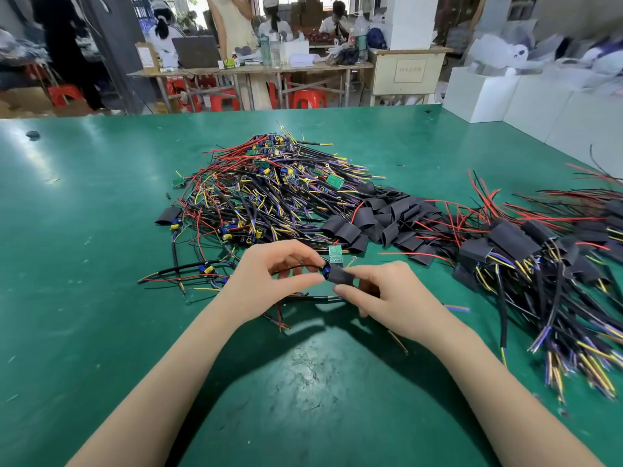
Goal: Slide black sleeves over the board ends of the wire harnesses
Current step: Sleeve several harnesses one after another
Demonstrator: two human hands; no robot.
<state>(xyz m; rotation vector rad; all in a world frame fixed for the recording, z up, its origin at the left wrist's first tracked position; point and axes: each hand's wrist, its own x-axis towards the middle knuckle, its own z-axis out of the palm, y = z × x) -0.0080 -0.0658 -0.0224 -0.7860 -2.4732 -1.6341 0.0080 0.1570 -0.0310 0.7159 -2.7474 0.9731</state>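
I am seeing the black sleeve [341,275] sitting between the two hands, just above the green table [101,230]. The right hand [384,293] is pinching the sleeve between thumb and forefinger, its other fingers curled beneath. The left hand [269,278] is pinching the harness in hand [303,267] by its black cable right at the sleeve's left mouth, where a blue component is showing at the opening. The two hands are nearly touching at the sleeve.

A small green board [336,255] is lying just behind the sleeve, close to the fingertips. Beyond it the big pile of bare harnesses [269,183] is spreading across the middle of the table, red, yellow and purple wires tangling. To its right a heap of loose sleeves [387,217] is lying flat, and further right the sleeved harnesses [526,251] are stacking up, wire ends fanning toward the near edge. A few stray harnesses are lying just left of the left hand.
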